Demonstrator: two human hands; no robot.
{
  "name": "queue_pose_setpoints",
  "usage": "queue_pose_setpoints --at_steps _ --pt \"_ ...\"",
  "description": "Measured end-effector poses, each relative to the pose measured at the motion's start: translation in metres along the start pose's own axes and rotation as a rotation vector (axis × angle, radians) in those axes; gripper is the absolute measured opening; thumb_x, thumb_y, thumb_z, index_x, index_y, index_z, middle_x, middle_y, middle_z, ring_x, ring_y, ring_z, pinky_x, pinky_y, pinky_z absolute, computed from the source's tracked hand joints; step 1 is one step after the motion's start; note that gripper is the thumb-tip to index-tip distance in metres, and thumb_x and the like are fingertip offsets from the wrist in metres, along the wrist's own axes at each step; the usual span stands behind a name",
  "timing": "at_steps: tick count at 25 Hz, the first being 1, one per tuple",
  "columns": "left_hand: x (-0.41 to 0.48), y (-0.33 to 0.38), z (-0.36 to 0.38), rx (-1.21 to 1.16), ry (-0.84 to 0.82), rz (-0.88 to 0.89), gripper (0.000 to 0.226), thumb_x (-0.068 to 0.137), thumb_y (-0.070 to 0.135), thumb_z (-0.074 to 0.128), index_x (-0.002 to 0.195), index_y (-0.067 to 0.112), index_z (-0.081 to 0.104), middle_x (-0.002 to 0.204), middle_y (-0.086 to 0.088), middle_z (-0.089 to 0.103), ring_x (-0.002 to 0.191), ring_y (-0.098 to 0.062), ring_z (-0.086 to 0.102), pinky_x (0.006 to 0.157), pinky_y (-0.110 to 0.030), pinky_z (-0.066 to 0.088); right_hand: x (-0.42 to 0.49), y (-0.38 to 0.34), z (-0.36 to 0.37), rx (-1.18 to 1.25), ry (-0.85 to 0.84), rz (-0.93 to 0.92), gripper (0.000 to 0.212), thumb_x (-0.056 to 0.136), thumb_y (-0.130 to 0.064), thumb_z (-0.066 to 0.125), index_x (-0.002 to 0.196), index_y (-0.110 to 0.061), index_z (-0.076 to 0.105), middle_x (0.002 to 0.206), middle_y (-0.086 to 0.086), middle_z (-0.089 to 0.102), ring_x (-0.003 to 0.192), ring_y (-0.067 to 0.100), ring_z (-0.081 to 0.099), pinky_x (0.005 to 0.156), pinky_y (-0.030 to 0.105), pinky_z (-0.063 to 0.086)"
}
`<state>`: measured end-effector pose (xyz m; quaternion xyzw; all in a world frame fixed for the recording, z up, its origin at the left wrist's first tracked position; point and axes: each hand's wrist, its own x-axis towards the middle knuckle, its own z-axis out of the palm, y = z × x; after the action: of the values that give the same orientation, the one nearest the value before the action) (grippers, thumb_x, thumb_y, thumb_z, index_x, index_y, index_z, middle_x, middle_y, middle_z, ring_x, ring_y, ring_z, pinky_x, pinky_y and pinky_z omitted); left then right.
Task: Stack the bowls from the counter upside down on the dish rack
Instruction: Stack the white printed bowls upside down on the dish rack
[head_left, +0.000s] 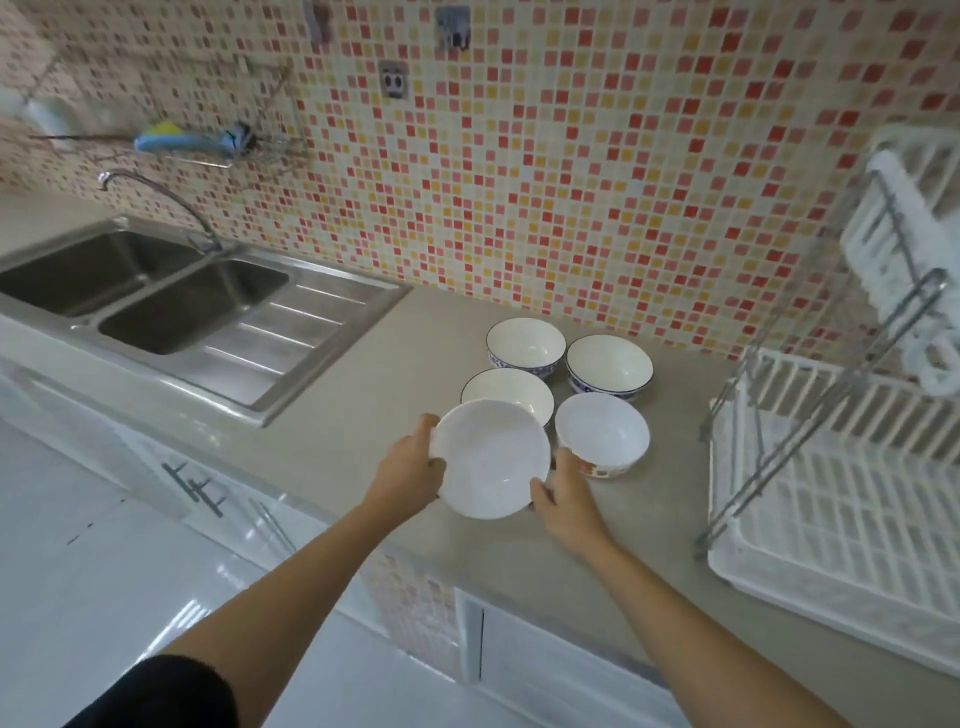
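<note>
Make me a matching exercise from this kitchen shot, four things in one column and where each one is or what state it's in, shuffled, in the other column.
Things
1. plain white bowl
2. bowl with orange pattern
3. dish rack
4. sink

Places or states
A. set into the counter at the left, below the tap
B. held by the left hand and right hand
C. at the right end of the counter, no bowls on its lower tray
D. upright on the counter, just right of the held bowl

Pairs: 1-B, 2-D, 3-C, 4-A
</note>
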<state>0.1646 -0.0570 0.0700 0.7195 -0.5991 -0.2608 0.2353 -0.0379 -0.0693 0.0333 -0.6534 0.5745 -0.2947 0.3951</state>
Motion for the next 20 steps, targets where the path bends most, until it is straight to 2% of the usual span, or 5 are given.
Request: queue_pose_setpoints --at_steps 4,7,12,16,20 --pt "-0.006 0.073 -0.043 -0.268 0.127 0.22 0.046 0.085 0.015 0.051 0.13 0.022 0.043 0.111 -0.01 0.06 0.091 -0.027 0.068 0.082 -0.046 0.057 -0.006 -0.06 -0.073 0.273 0.079 -0.182 0.042 0.085 -0.039 0.059 0.112 -0.021 0.032 0.115 -0.009 0.052 0.099 0.014 0.062 0.091 0.03 0.051" --pt "-0.011 0.151 -0.068 -0.613 0.038 0.369 0.05 0.07 0.029 0.058 0.119 0.031 0.048 0.125 -0.002 0.054 0.111 -0.02 0.06 0.094 -0.043 0.051 -0.009 -0.111 -0.144 0.37 0.175 -0.282 0.051 0.07 -0.076 0.045 0.095 -0.034 0.029 0.105 -0.015 0.045 0.105 0.007 0.052 0.103 0.039 0.044" --pt "-0.017 0.271 -0.087 -0.824 0.068 0.653 0.063 0.081 0.045 0.046 0.12 -0.005 0.048 0.127 -0.023 0.058 0.117 -0.033 0.058 0.098 -0.05 0.048 -0.04 -0.167 -0.256 0.294 0.301 -0.513 0.037 0.087 -0.047 0.055 0.095 -0.028 0.024 0.097 -0.012 0.045 0.078 -0.018 0.056 0.072 0.009 0.05" --pt "-0.022 0.36 -0.073 -0.768 0.071 0.737 0.084 0.076 0.063 0.03 0.127 -0.002 0.042 0.124 -0.016 0.051 0.114 -0.026 0.053 0.091 -0.033 0.046 -0.063 -0.164 -0.35 0.191 0.413 -0.607 0.089 0.058 -0.074 0.067 0.122 -0.031 0.023 0.13 -0.001 0.049 0.114 0.012 0.06 0.089 0.033 0.055" --pt "-0.019 0.432 -0.03 -0.644 -0.04 0.724 0.053 0.09 0.055 0.029 0.122 0.014 0.037 0.123 -0.002 0.051 0.109 -0.016 0.055 0.094 -0.036 0.047 -0.071 -0.128 -0.435 0.006 0.501 -0.493 0.11 0.048 -0.081 0.068 0.137 -0.031 0.027 0.14 0.0 0.048 0.124 0.019 0.053 0.1 0.047 0.048"
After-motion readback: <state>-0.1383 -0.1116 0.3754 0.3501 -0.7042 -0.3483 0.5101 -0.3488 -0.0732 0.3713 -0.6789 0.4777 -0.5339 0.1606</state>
